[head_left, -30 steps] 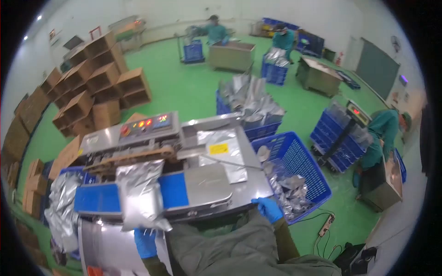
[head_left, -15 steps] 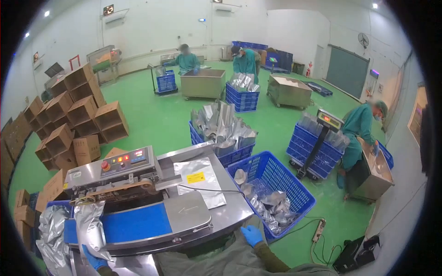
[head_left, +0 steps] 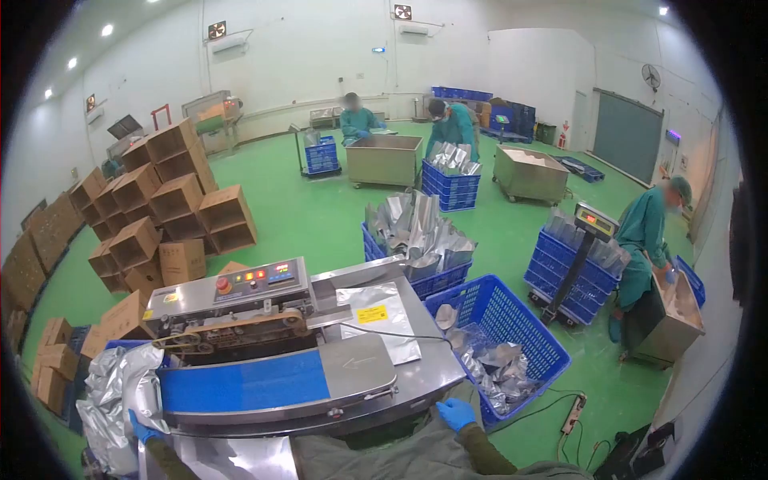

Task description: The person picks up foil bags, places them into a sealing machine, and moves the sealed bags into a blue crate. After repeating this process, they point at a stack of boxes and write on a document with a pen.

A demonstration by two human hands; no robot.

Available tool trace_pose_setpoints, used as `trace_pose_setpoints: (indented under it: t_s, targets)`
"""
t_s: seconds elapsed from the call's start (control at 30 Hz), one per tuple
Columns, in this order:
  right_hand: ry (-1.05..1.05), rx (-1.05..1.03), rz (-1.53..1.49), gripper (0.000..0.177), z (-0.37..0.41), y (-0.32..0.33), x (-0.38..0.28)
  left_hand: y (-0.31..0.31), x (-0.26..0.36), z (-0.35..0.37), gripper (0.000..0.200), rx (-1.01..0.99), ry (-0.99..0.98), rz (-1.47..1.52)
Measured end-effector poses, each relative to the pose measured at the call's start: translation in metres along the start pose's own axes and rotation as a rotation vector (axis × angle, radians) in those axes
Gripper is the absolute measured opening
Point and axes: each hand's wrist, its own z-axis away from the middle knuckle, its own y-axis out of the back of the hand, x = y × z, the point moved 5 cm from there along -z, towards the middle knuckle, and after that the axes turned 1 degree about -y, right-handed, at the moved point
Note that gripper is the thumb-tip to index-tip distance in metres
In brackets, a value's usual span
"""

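At the left end of the sealing machine point(head_left: 232, 298), my left hand point(head_left: 144, 426) in a blue glove is closed on the lower part of a silver foil pouch point(head_left: 146, 390). The pouch lies against a heap of foil pouches point(head_left: 108, 400); some of my fingers are hidden by it. My right hand point(head_left: 458, 414), also gloved in blue, is by the machine table's front right edge, with nothing visible in it and its fingers loosely apart. A flat foil pouch with a yellow label point(head_left: 384, 316) lies on the steel tabletop behind the blue conveyor belt point(head_left: 248, 382).
A blue crate point(head_left: 524, 320) with loose foil pouches stands right of the machine. Behind it is a crate of upright pouches point(head_left: 420, 232). Cardboard boxes point(head_left: 152, 196) are stacked left. Several co-workers in green gowns work by steel bins point(head_left: 384, 160). A power strip point(head_left: 573, 414) lies right.
My left hand has moved the foil pouch left, off the belt's end and onto the heap. My right hand stays near the table edge. The camera view has turned left.
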Motion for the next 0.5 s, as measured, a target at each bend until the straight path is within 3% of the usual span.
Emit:
trace_pose_setpoints:
  t_s: [0.03,0.07,0.13,0.23,0.3,0.33,0.43,0.47,0.5]
  targets:
    - [0.036,0.011,0.014,0.047,0.001,0.0,-0.001,0.01,0.005,-0.003,0.06,0.11,-0.033,-0.035]
    - [0.042,0.035,0.01,0.045,0.0,-0.001,0.001,0.03,0.009,-0.035,0.049,-0.253,-0.018,0.083]
    - [0.049,0.051,-0.043,0.044,0.008,0.008,-0.007,0.034,0.017,-0.039,0.047,-0.166,-0.138,-0.008]
    - [-0.012,-0.016,-0.295,0.039,0.001,-0.003,0.006,-0.009,0.035,0.028,0.054,0.176,-0.7,-0.347]
    - [0.11,-0.022,-0.217,0.036,-0.035,-0.034,0.057,-0.066,0.067,0.107,0.065,0.477,-1.134,-0.672]
    - [0.171,-0.045,-0.312,0.034,-0.037,-0.038,0.05,-0.091,0.087,0.154,0.071,0.545,-1.316,-0.751]
    - [0.135,-0.149,-0.403,0.033,-0.037,-0.039,0.05,-0.176,0.128,0.257,0.087,0.472,-1.676,-0.67]
    - [0.055,-0.153,-0.437,0.034,-0.036,-0.039,0.051,-0.178,0.146,0.256,0.077,0.291,-1.511,-0.393]
    - [0.051,-0.171,-0.425,0.034,-0.033,-0.039,0.048,-0.172,0.174,0.249,0.063,0.202,-1.61,-0.345]
